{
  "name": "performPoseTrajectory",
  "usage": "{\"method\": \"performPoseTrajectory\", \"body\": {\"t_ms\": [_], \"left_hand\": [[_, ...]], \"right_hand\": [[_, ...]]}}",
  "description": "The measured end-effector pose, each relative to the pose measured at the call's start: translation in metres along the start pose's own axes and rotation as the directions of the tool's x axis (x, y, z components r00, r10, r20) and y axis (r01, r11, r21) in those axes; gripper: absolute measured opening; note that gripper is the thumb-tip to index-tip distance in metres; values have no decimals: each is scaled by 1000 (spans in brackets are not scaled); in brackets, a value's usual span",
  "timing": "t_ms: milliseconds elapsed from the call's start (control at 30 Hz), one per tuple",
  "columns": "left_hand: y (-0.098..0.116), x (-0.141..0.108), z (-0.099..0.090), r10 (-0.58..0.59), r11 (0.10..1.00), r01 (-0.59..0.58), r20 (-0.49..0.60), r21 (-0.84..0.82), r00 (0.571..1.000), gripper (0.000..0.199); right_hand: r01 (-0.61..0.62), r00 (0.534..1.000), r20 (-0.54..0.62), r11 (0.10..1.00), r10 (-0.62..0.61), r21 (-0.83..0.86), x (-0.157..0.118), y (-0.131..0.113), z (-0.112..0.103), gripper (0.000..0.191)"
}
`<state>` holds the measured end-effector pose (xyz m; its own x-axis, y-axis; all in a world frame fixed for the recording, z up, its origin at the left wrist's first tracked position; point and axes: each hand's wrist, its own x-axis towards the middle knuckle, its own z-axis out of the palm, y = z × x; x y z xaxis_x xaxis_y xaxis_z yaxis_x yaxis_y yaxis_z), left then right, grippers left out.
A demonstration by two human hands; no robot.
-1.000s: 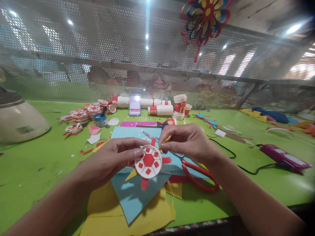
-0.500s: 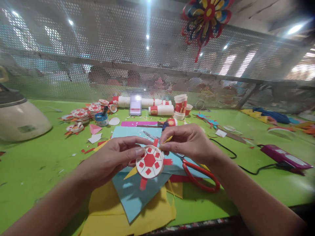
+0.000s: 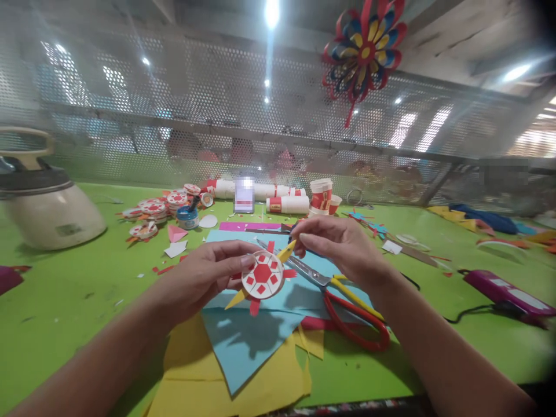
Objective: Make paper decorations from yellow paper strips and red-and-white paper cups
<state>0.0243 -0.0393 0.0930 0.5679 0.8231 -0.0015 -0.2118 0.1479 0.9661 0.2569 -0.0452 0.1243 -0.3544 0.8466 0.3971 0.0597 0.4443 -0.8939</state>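
My left hand grips a small paper turtle by the left rim of its round white shell, thumb on top. Red patches decorate the shell, and red paper legs stick out around it. A pointed yellow tail shows at lower left, a yellow head with dark marks at upper right. The curled fingers of my right hand are at the tip of that head; their contact is partly hidden. Beneath lie blue paper and open scissors with red and yellow handles.
Several similar paper turtles are piled at back left beside a blue jar and a kettle. Stacked paper cups and a phone stand behind. A purple corded device lies right; yellow paper in front.
My right hand has drawn away from the shell's rim toward the tip of the yellow head, which now shows more fully. My left hand keeps hold of the turtle. The view has tilted up.
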Motion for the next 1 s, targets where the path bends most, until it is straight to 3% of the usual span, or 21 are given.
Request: {"method": "performPoseTrajectory", "body": {"t_ms": [167,367,467,667,800,900,1000], "left_hand": [[4,1,-2,10,1000,-11,-47,-17,999,17],[5,-1,0,50,998,-47,-88,32,995,18],[6,-1,1,102,991,-90,-124,99,987,23],[6,1,-3,195,972,-164,-194,167,961,25],[4,6,-8,242,955,-189,-231,229,942,27],[2,8,-9,256,955,-202,-265,216,930,29],[1,9,-11,258,963,-224,-269,151,928,30]], "right_hand": [[-66,993,-104,992,55,-109,4,4,-7,23],[-176,972,51,857,228,-484,-16,-5,-27,21],[-184,957,74,779,282,-599,-28,-1,-36,24],[-169,966,44,747,256,-643,-34,21,-37,25],[-167,979,-35,697,199,-698,-35,28,-35,26],[-159,985,-78,645,153,-748,-41,28,-39,28],[-162,980,-56,598,193,-785,-53,27,-51,29]]}}
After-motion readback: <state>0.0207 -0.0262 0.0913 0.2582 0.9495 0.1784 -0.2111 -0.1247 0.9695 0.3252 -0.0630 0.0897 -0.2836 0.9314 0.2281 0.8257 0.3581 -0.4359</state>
